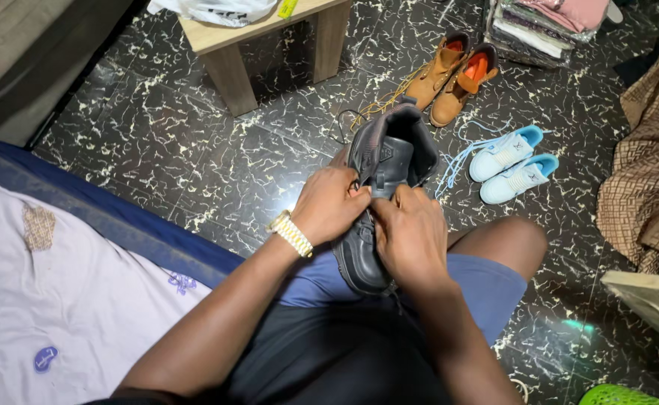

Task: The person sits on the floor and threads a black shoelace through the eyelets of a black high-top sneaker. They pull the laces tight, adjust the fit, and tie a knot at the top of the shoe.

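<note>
Black leather boot propped on the lap, toe toward the body. Left hand curled shut at the collar edge, fingers pinching beside the tongue. Right hand clamped over the vamp, fingers folded tight. Beyond, on the marbled floor: tan boots, pale blue sneakers.

Black marble-patterned tile floor is carrying most items. A pair of tan leather boots with orange lining is lying on it near a pair of light blue sneakers with loose laces. A small light wooden bench is standing on it, bearing a white plastic bag. A stack of folded clothes is sitting at top right.
</note>
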